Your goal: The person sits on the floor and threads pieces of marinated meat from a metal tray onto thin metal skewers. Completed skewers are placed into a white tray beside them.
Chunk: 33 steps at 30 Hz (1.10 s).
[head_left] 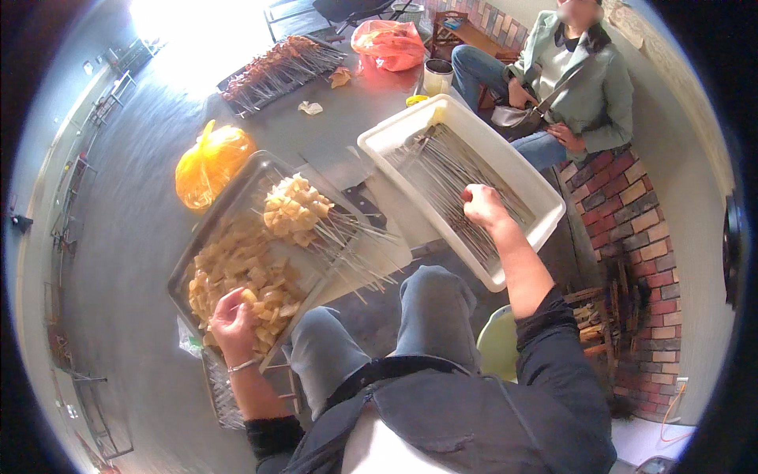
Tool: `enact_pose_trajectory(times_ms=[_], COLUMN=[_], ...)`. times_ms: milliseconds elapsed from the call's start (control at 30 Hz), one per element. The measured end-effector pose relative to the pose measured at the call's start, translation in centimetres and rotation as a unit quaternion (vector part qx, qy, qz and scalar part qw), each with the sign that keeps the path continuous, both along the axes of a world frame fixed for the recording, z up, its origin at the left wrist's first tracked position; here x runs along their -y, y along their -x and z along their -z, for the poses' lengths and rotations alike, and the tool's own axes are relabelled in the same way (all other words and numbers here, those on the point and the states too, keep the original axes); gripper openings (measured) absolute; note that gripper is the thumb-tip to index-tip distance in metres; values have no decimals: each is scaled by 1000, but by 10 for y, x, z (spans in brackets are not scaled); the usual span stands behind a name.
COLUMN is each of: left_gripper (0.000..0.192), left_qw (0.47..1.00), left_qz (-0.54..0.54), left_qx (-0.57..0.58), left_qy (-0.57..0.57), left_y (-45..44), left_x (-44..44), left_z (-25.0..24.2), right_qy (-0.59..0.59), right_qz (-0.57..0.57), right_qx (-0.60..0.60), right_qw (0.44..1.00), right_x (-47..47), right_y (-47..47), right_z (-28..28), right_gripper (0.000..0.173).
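Observation:
My left hand [234,320] is at the near end of a metal tray [259,163], its fingers closed on a pale yellowish food piece [249,296]. Beneath it spreads a heap of similar flat pieces [237,260]. Loaded skewers lie across the tray's far right part, their food pieces [296,207] bunched together and their bare sticks [361,243] pointing right over the rim. To the right, my right hand [484,206] is over a white plastic tub [414,204] and touches or hovers just above the thin bare skewers [456,172] in it; whether it grips one cannot be told.
Behind the metal tray sits a yellow plastic bag [213,163]. Farther back are a dark tray of reddish loaded skewers [278,74], a red plastic bag [388,46] and a cup-like container [438,76]. A person [568,77] sits beyond the tub. A light green bucket [498,343] stands beside my right knee.

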<state>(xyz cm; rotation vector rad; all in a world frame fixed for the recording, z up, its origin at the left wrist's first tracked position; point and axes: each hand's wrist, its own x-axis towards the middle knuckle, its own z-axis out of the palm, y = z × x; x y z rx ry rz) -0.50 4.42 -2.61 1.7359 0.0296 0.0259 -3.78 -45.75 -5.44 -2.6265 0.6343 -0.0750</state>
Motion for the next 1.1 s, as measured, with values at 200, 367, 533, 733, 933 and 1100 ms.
enact_pose_trajectory(times_ms=[200, 367, 533, 733, 933, 1100], left_gripper=[24, 24, 24, 26, 23, 25], left_qw=[1000, 1000, 1000, 997, 990, 964], left_qz=[5, 5, -14, 19, 36, 20], left_qx=[-5, -1, -4, -19, -60, -93], left_qy=[-8, 12, 5, 78, 119, 249], left_y=[7, 7, 5, 1, -1, -4], left_x=[-1, 4, 7, 14, 31, 29], left_z=[1, -5, -9, -10, -7, 1], right_qy=[102, 47, 81, -228, -550, -598], right_qz=[-17, -20, 33, 35, -45, -146], right_qx=[-115, -15, -19, 85, 111, 65], right_qw=[988, 999, 996, 969, 827, 785], right_x=[-3, 8, 17, 11, -87, -191], right_y=[8, 15, 53, 102, 106, 100], right_z=[17, 0, -46, -92, -90, -56], right_gripper=[32, 25, 21, 20, 22, 24])
